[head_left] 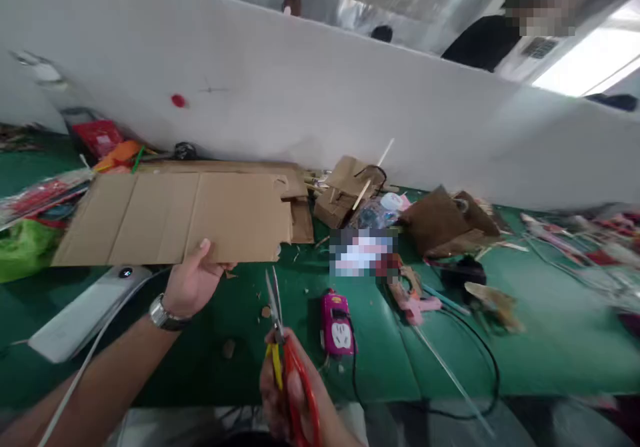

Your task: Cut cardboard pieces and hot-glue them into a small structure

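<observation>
My left hand [193, 280], with a metal wristwatch, grips the near edge of a large flat cardboard sheet [170, 217] and holds it just above the green table [550, 354]. My right hand [290, 394] is closed around the red and yellow handles of a pair of scissors [280, 330]. The blades point up and away, slightly apart, a short way to the right of the cardboard's near edge. They do not touch the sheet.
A pink power strip [337, 324] with a black cord lies right of the scissors. Cardboard scraps [345, 190], a brown bag [445, 224], sticks and clutter crowd the back. A white partition [300, 94] runs behind. A white device [85, 314] lies left. A person stands beyond.
</observation>
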Available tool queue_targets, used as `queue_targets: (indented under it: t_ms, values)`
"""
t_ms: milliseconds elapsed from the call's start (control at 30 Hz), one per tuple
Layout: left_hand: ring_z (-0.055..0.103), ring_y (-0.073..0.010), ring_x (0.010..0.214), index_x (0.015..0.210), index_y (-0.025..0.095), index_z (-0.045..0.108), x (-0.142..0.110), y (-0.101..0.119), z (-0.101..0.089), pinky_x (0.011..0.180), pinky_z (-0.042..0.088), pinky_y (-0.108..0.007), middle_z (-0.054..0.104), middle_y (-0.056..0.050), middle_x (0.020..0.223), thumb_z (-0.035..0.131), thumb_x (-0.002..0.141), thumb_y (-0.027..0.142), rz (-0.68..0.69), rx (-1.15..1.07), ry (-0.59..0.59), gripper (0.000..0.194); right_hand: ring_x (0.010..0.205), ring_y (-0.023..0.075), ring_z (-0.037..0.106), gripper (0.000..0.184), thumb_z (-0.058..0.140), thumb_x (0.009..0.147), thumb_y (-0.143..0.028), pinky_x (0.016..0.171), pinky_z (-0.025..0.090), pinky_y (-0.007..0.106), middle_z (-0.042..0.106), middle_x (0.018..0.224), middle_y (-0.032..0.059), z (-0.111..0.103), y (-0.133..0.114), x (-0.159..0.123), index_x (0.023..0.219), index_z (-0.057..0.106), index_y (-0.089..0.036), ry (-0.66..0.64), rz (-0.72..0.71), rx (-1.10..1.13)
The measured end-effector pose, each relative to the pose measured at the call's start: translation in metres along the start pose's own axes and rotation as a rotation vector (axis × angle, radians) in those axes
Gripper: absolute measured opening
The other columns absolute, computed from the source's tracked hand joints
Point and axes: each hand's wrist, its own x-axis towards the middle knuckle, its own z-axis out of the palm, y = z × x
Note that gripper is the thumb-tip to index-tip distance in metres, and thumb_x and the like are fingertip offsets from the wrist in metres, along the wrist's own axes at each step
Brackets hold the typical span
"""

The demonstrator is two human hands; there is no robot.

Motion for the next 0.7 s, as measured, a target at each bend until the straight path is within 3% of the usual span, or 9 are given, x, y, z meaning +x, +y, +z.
queue_targets:
  t_ms: [200, 300, 433, 700]
  values:
    - [0.077, -0.0214, 0.078, 0.097, 0.018, 0.083, 0.0, -0.002, -0.001, 0.065, 0.066, -0.03, 0.083, -0.008, 0.098, 0.081, 0.087, 0.035, -0.046, -0.052, -0.093, 0.02, 0.034, 0.0019, 0.025, 0.052, 0.068, 0.092, -0.069, 0.034, 0.03, 0.012, 0.041, 0.06, -0.0141, -0.004, 0.018, 0.015, 0.116, 0.047, -0.028, -0.073, -0.14, 0.045]
    - [0.078, -0.0215, 0.075, 0.096, 0.018, 0.083, 0.0, -0.003, -0.002, 0.065, 0.066, -0.031, 0.084, -0.008, 0.097, 0.076, 0.089, 0.031, -0.055, -0.071, -0.093, 0.017, 0.039, 0.0013, 0.026, 0.055, 0.068, 0.093, -0.068, 0.038, 0.025, 0.013, 0.043, 0.068, -0.0118, 0.0, 0.012, 0.016, 0.124, 0.048, -0.028, -0.058, -0.115, 0.02]
    - [0.078, -0.0218, 0.073, 0.095, 0.015, 0.083, -0.003, -0.007, -0.003, 0.066, 0.067, -0.03, 0.084, -0.009, 0.092, 0.077, 0.088, 0.034, -0.098, -0.055, -0.106, 0.021, 0.043, 0.0, 0.027, 0.055, 0.07, 0.091, -0.07, 0.04, 0.02, 0.014, 0.047, 0.077, -0.0097, 0.006, 0.004, 0.017, 0.121, 0.05, -0.028, -0.01, -0.119, 0.011]
    - [0.078, -0.0231, 0.069, 0.091, 0.011, 0.083, -0.007, -0.011, -0.005, 0.069, 0.067, -0.032, 0.082, -0.011, 0.08, 0.076, 0.091, 0.036, -0.147, -0.033, -0.144, 0.026, 0.042, 0.0013, 0.031, 0.056, 0.071, 0.089, -0.07, 0.038, 0.023, 0.014, 0.048, 0.074, -0.0104, 0.005, 0.001, 0.029, 0.121, 0.051, -0.029, 0.084, -0.057, 0.066]
